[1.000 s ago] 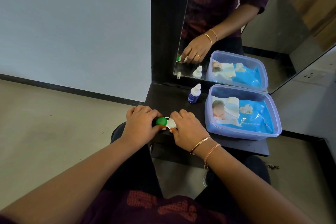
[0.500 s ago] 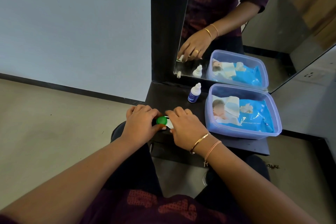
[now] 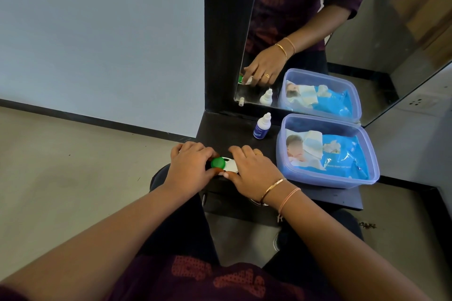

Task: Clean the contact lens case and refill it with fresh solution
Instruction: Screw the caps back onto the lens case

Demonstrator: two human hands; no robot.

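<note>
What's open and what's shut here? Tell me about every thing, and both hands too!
Case: held between both hands, green cap on.
Bottle: upright, capped.
Tub: lid off, wipes pack inside.
Wipes pack: lying flat; flap looks lifted.
Left hand: grips the green cap.
Right hand: holds the case's white end.

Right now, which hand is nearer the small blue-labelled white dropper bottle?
Right. The right hand lies in front of the bottle; the left hand grips the round green cap farther left.
</note>
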